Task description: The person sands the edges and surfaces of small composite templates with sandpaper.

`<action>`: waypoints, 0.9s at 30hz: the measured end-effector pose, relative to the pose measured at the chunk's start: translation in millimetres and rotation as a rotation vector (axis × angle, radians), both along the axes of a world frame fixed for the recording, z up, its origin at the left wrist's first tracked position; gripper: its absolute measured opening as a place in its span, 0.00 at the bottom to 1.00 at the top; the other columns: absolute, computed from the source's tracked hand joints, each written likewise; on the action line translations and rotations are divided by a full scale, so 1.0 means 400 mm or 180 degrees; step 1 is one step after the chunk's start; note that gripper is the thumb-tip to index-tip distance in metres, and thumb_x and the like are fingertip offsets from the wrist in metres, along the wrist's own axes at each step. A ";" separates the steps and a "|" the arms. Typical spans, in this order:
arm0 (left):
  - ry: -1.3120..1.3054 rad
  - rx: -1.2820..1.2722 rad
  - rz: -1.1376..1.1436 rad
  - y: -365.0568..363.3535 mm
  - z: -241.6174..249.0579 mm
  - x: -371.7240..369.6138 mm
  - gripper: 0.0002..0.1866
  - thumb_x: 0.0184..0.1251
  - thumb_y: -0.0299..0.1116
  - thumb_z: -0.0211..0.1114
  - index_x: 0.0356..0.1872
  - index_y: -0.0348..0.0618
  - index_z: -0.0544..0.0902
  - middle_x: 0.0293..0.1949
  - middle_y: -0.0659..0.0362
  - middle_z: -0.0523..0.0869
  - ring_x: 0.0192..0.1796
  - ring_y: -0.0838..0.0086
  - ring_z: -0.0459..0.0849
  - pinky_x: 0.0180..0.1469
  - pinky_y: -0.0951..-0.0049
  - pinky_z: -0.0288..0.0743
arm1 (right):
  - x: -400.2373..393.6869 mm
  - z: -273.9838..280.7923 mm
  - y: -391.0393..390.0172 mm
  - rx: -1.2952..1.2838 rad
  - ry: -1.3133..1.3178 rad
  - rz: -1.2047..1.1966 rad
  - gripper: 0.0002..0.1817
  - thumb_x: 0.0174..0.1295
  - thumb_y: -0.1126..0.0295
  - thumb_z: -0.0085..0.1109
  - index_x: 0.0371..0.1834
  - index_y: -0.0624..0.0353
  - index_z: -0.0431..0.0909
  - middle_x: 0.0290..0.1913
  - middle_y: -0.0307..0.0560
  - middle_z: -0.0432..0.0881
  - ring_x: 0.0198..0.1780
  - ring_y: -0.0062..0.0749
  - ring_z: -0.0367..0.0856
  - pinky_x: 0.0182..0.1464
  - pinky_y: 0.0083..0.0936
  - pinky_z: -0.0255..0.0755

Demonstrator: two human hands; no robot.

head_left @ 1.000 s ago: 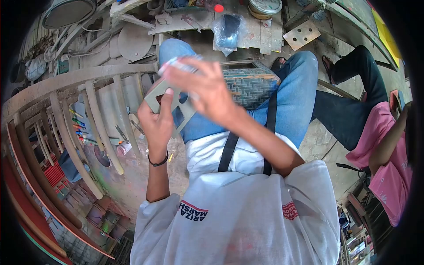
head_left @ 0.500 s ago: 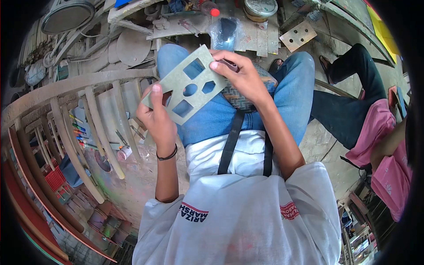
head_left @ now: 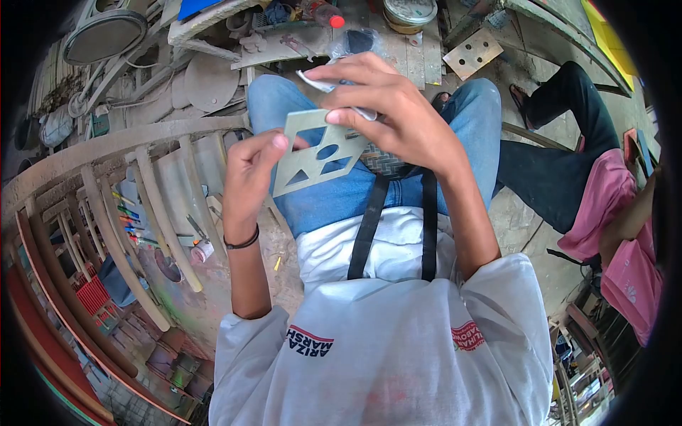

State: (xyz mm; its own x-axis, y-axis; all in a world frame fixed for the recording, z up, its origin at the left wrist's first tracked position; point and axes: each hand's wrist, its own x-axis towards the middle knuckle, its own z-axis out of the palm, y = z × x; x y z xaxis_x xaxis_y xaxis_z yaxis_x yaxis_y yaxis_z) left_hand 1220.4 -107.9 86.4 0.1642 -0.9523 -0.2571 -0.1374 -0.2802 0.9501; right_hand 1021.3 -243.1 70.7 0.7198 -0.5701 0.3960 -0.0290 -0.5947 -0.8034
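My left hand (head_left: 250,174) grips the left edge of a flat grey-green board (head_left: 298,155) with cut-out shapes: a triangle, a circle and angular holes. The board is held up over my lap in blue jeans. My right hand (head_left: 394,113) lies across the board's upper right part, fingers pinching a small pale folded sheet (head_left: 316,82) against it. A woven pouch (head_left: 380,162) on a black strap rests on my lap behind the board, mostly hidden by the right hand.
A curved dusty wooden frame with slats (head_left: 142,184) stands at my left. Planks with a tin (head_left: 408,11), a plastic bag (head_left: 355,39) and a red-capped bottle lie ahead. A holed board (head_left: 474,51) lies on the floor. A person in pink (head_left: 611,206) sits at right.
The board has turned in my hands; my right hand moved from its far corner to lie over its upper right with the pale sheet. My left hand stays on its left edge.
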 end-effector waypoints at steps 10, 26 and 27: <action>0.0160 -0.0507 0.0148 0.004 0.043 -0.029 0.24 0.80 0.45 0.50 0.45 0.30 0.81 0.38 0.56 0.82 0.35 0.75 0.82 0.41 0.75 0.75 | 0.043 0.050 0.026 -0.0526 -0.0135 -0.0284 0.10 0.57 0.75 0.65 0.42 0.58 0.85 0.61 0.45 0.82 0.59 0.45 0.76 0.61 0.39 0.71; -0.1790 -0.0660 0.0614 0.030 0.042 -0.021 0.12 0.74 0.25 0.56 0.53 0.32 0.81 0.32 0.55 0.82 0.27 0.76 0.79 0.30 0.73 0.72 | 0.185 -0.077 0.164 -0.0168 -0.0805 -0.0826 0.28 0.50 0.85 0.61 0.58 0.55 0.83 0.61 0.43 0.83 0.60 0.40 0.79 0.58 0.32 0.68; -0.1790 -0.0670 0.0612 0.028 0.042 -0.020 0.12 0.74 0.25 0.56 0.53 0.32 0.81 0.32 0.55 0.82 0.27 0.76 0.79 0.30 0.73 0.72 | 0.189 -0.084 0.157 -0.0160 -0.0761 -0.0908 0.28 0.50 0.85 0.61 0.58 0.55 0.83 0.61 0.44 0.83 0.60 0.40 0.80 0.58 0.32 0.68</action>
State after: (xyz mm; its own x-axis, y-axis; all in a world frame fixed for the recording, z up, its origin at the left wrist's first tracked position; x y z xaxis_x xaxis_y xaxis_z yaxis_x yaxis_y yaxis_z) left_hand 1212.3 -96.8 103.4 0.3931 -0.9131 0.1079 -0.5976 -0.1645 0.7847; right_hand 1097.0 -180.5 37.2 0.4185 -0.7100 0.5663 -0.0144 -0.6286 -0.7776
